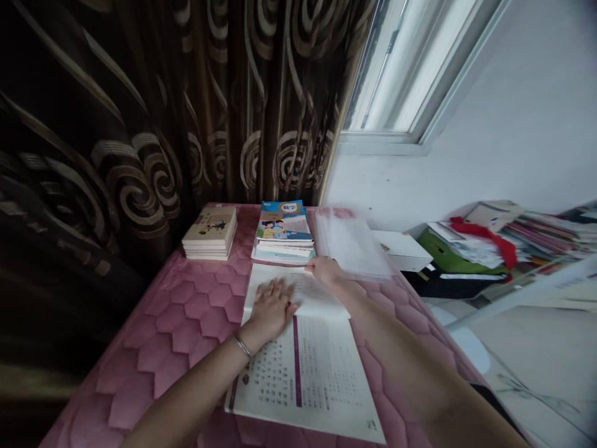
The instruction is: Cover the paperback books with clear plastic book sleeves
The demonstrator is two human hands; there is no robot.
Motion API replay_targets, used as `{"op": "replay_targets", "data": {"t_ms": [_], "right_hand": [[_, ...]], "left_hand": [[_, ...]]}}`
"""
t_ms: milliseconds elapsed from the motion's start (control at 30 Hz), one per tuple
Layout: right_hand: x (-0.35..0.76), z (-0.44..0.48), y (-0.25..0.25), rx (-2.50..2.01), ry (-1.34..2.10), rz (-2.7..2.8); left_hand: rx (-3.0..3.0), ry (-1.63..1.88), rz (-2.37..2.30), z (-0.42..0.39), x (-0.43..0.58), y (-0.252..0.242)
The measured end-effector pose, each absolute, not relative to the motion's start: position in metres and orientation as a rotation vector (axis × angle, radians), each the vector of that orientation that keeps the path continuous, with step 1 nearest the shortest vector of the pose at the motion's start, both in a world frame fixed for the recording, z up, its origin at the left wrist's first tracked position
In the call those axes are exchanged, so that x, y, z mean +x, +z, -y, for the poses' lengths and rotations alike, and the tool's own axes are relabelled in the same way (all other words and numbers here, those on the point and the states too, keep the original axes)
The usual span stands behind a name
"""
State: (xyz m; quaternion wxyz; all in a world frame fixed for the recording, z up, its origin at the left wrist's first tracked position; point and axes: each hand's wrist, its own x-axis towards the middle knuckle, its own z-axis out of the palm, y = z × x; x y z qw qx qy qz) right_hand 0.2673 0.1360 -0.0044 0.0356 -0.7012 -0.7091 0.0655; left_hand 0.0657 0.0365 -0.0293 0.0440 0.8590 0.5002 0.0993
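1. Your left hand [269, 309] lies spread flat, fingers apart, pressing down on the upper part of the open book [305, 379]. A metal bangle [242, 346] circles that wrist.

2. Your right hand [326, 272] is at the far right corner of the raised page [298, 289], its fingers close together. Blur hides whether they pinch the paper or only touch it.

3. The open book lies in front of you, near the edge of the pink quilted cover [140, 348]. Its near page shows printed columns and a purple stripe, too small to read, and the upper page is curled up between your hands, partway over.

4. As things lie, this one book is open and the others are shut. At the far edge, a stack of small beige-covered books [209, 233] sits to the left, and a stack of colourful illustrated textbooks [283, 230] sits just beside it.

5. A translucent plastic sleeve [349, 242], blurred, lies to the right of the textbooks, close to your right hand.

6. The quilted cover has a honeycomb pattern. A brown swirl-patterned curtain [116, 124] hangs along the left and far side, and a bright window [392, 74] is set in the white wall [513, 155]. To the right, beyond the cover, are a white box [403, 249] and a heap of books and papers [545, 233] with a red ribbon [485, 239].
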Motion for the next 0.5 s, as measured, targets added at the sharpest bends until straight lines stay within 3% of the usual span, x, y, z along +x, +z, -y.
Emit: {"op": "replay_targets", "data": {"t_ms": [500], "right_hand": [[0.2607, -0.1259, -0.0113, -2.010, -0.053, 2.191]], "left_hand": [[2.717, 0.329, -1.587, -0.0403, 0.0721, -0.0281]]}}
